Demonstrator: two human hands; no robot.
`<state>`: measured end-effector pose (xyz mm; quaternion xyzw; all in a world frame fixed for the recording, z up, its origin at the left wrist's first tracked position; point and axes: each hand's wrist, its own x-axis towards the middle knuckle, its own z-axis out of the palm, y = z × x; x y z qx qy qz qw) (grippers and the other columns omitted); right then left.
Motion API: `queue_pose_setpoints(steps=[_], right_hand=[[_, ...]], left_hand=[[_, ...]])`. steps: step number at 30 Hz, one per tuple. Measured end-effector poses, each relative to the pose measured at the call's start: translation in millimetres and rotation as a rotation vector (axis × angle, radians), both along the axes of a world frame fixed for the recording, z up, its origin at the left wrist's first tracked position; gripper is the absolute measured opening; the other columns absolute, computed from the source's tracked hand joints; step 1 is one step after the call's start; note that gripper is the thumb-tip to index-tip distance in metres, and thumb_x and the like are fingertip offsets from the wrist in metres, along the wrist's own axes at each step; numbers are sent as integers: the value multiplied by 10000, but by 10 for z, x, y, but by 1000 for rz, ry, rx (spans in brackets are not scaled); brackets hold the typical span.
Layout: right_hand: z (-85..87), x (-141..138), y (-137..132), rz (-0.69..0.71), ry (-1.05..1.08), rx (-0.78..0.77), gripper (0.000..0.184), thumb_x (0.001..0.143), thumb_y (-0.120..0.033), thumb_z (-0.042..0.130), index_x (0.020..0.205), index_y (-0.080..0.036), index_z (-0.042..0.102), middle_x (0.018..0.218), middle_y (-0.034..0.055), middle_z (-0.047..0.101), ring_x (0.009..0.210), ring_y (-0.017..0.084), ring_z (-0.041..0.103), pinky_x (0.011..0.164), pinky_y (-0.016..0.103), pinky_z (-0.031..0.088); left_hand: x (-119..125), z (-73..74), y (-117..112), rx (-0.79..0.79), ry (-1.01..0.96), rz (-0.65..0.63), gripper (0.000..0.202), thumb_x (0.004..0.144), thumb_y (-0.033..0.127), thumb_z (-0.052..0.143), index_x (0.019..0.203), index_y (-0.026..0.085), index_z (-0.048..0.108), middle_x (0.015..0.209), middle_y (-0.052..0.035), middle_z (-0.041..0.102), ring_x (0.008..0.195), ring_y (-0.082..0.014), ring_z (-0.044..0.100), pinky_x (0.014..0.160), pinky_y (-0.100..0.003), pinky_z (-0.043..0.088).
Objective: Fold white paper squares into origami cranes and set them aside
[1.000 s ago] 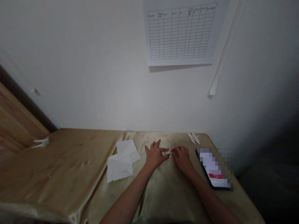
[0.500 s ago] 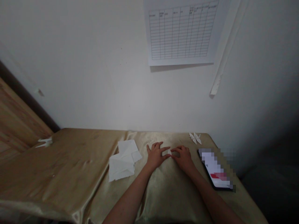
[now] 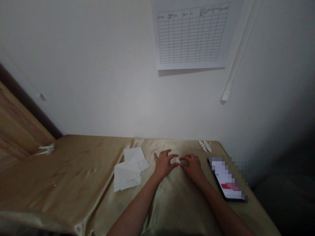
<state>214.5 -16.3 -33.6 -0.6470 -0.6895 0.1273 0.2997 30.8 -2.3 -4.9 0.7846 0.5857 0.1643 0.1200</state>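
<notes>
So the person has both hands together a bit right of bottom centre in the frame, fiddling with a tiny piece of white paper (image 3: 177,160) low over the gold cloth (image 3: 76,164). It's sitting right between the fingertips, half covered, so honestly no idea what shape it's in or how many folds it has. The left hand (image 3: 178,160) has its thumb and index finger curved apart, tips at the paper's near and far ends. The right hand (image 3: 179,162) comes in from the other side, thumb and index tips right at the paper's edge. Can't tell if either one is really pinching it or just pressing

Progress-wise, the white folded shapes (image 3: 205,146) over on the right, near the back edge of the cloth, look done to me, pointy ends and all. The bit in the hands seems partway, way smaller than the white sheets (image 3: 128,175) overlapping left of the hands. Those look mostly flat, with some creases, so I'd call them not made into anything yet. There's also a phone (image 3: 225,183) lying lower right, screen lit and partly pixelated
</notes>
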Motion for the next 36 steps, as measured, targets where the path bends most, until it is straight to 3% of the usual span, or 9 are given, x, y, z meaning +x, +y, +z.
queue_pose_setpoints(steps=[11, 17, 21, 36], right_hand=[[-39, 3, 17, -6, -15, 5, 267, 846, -260, 733, 1100, -296, 807, 1131, 83, 699, 1124, 258, 572, 1027, 367, 427], [-35, 12, 18, 21, -2, -14, 272, 850, -257, 735, 1109, -295, 805, 1162, 87, 686, 1153, 265, 560, 1051, 375, 414], [-21, 18, 13, 27, -3, -30, 278, 852, -258, 731, 1120, -285, 801, 1163, 96, 680, 1162, 272, 559, 1052, 377, 412], [-44, 21, 7, 23, 2, -9, 276, 845, -266, 739, 1115, -268, 797, 1167, 112, 679, 1171, 292, 556, 1055, 390, 410]], left_hand=[[10, 16, -2, -21, -112, -27, 296, 898, 480, 749, 1191, 485, 714, 1391, 18, 630, 1369, -289, 493, 1194, -774, 65], [13, -44, 49, -35, -134, 19, 408, 848, 482, 799, 1245, 451, 709, 1397, -6, 641, 1381, -292, 489, 1225, -733, 59], [15, -70, 65, -38, -126, 19, 341, 842, 484, 805, 1173, 428, 749, 1411, 1, 639, 1396, -302, 479, 1222, -747, 55], [26, -83, 10, -4, -120, -9, 322, 906, 459, 744, 1227, 466, 730, 1449, 7, 633, 1400, -328, 474, 1203, -785, 63]])
